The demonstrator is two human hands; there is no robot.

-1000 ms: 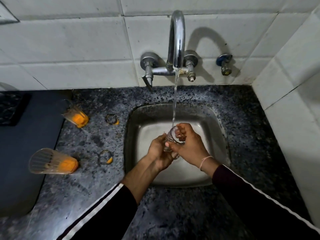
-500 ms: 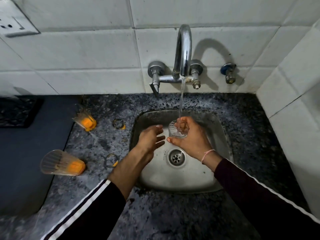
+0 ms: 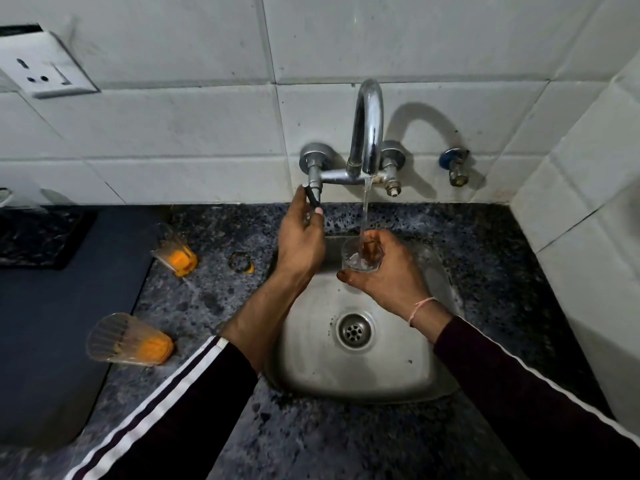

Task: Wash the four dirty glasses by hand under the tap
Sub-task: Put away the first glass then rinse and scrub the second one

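Note:
My right hand (image 3: 388,275) holds a small clear glass (image 3: 360,254) upright over the steel sink (image 3: 304,362), and water from the chrome tap (image 3: 369,133) runs into it. My left hand (image 3: 299,237) is raised to the tap's left lever handle (image 3: 312,199), fingers closed around it. Two dirty glasses with orange residue lie on their sides on the counter to the left: one far (image 3: 175,254), one near (image 3: 128,339). Two orange-stained ring marks (image 3: 240,262) show on the counter.
The dark speckled counter (image 3: 502,289) surrounds the sink. A dark mat (image 3: 45,323) covers the left side. A wall socket (image 3: 45,71) is at upper left, a small valve (image 3: 455,166) right of the tap, and a tiled side wall (image 3: 588,220) on the right.
My left hand let go of the glass and rose to the tap's left handle. My right hand kept the glass under the stream and turned it upright.

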